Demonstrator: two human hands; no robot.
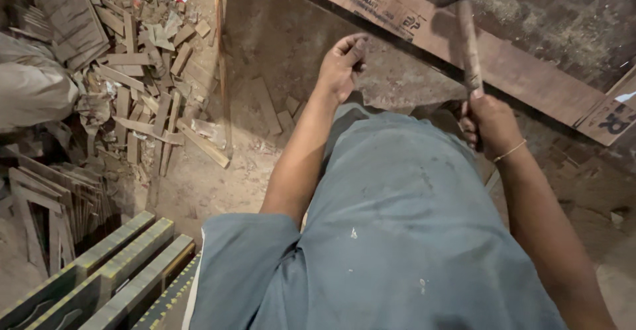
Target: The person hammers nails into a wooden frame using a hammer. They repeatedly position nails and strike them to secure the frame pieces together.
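My right hand (491, 123) grips the wooden handle of a hammer (468, 35), whose dark head points up toward the top of the view. It hangs over a long brown plywood board (523, 71) that runs diagonally across the floor. My left hand (341, 65) reaches forward near the board's near edge, fingers curled as if pinching something small; what it holds I cannot make out. My grey shirt fills the lower middle of the view.
A heap of wood offcuts and strips (142, 71) lies on the dusty floor at the left. Green-edged framed panels (112, 264) lean at the lower left. A second printed board (613, 114) sits at the right edge.
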